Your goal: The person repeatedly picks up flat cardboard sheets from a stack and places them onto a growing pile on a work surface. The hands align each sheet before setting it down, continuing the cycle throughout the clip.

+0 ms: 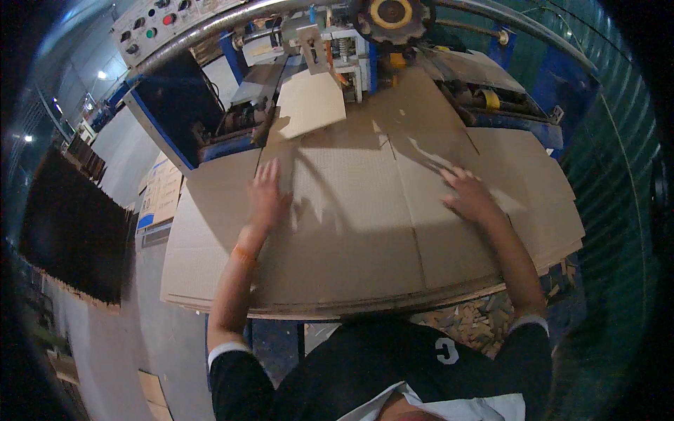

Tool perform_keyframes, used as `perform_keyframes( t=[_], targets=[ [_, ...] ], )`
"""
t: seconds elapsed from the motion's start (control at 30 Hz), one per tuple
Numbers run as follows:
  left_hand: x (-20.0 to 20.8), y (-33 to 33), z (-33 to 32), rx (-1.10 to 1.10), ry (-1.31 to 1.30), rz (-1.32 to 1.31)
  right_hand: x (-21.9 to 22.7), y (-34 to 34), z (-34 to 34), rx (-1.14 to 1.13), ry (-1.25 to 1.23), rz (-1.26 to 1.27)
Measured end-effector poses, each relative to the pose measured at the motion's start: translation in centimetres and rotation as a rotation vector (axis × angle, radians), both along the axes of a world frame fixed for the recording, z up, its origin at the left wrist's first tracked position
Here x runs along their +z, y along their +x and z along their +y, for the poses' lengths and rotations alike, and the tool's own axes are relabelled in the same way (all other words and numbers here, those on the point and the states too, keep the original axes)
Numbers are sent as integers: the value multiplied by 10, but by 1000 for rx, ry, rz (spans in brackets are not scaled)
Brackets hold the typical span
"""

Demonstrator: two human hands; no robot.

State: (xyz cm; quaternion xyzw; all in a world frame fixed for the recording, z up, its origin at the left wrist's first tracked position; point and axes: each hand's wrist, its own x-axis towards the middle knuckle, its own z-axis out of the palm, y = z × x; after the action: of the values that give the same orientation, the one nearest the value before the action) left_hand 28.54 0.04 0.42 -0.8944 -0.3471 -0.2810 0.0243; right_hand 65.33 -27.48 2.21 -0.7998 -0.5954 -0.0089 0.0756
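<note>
A broad brown corrugated cardboard sheet (351,238) lies flat in front of me, with creases and slots across it. More sheets show beneath its edges. My left hand (268,196) is over the sheet's left part, fingers stretched forward and slightly blurred, holding nothing. An orange band (245,254) circles that wrist. Over the right part is my right hand (469,196), open, its fingers apart and nothing in them. Whether either palm presses on the sheet, I cannot tell. The sheet's far end reaches under the machine head (351,52), beside a pale tan board (311,104).
Blue machine frames (175,105) flank the sheet, with a control panel of buttons (165,21) at upper left. A dark wheel (392,12) sits above the middle. Cardboard scraps (477,323) lie below the near edge. Stacked cardboard (74,224) stands left; green sheeting (618,210) hangs right.
</note>
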Motion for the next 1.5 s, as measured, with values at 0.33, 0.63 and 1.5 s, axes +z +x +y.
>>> perform_keyframes(
  t=[0.33,0.63,1.5],
  targets=[
    [-64,-231,-93,1033,-94,-619,-96,87,-260,-1106,455,159],
    [-14,-223,-93,842,-393,-1133,-102,117,-235,-1200,713,-175],
    [38,-92,-176,-300,-152,204,11,-105,-178,233,217,163]
  ],
)
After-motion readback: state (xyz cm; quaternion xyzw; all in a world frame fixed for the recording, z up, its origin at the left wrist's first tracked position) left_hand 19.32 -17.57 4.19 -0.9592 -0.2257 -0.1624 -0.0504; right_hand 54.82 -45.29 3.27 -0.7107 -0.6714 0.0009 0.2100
